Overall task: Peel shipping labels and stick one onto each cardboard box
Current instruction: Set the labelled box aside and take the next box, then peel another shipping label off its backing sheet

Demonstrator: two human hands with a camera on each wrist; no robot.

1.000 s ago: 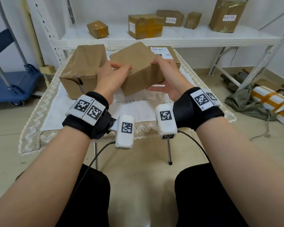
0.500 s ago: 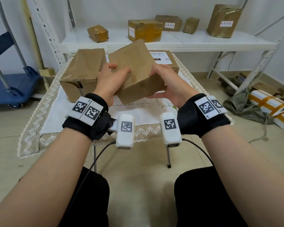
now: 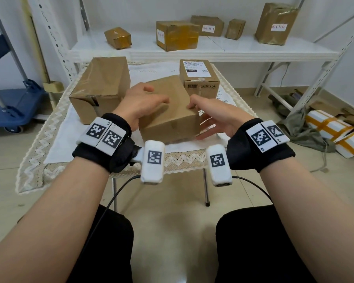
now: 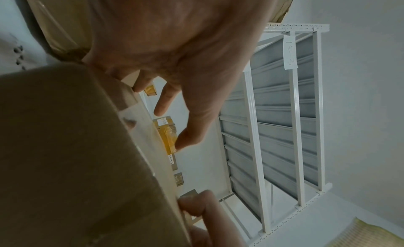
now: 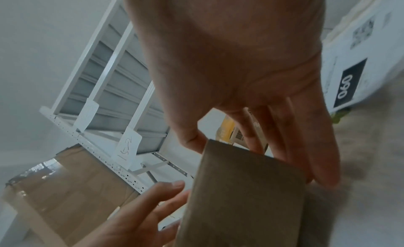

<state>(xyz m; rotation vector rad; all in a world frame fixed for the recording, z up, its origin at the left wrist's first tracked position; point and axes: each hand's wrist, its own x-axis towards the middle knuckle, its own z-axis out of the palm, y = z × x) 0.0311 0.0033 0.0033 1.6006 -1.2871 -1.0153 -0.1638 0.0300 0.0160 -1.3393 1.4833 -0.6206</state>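
On the counter, over a white lace-edged cloth, a plain cardboard box is sitting tilted, one corner raised, between both hands. The left hand is lying across the box's top face, fingers loosely spread and nearly straight; the left wrist view shows the fingertips hanging just off the box edge, not curled round it. The right hand is cupping the box's right side, thumb touching the upper corner, fingers extended along the far face; the right wrist view is confirming straight fingers lying flat against the cardboard. Whether the box bottom is resting fully on the cloth cannot be told.

Left of it, a larger taped box is standing on the counter, close beside the left hand. Behind and to the right, a smaller box is already carrying a white shipping label on its top, marked "060". More label sheets are lying on the cloth by the right hand, mostly hidden.

Beyond the counter, a white shelf is holding five more boxes. Wrapped parcels are lying on the floor at right.
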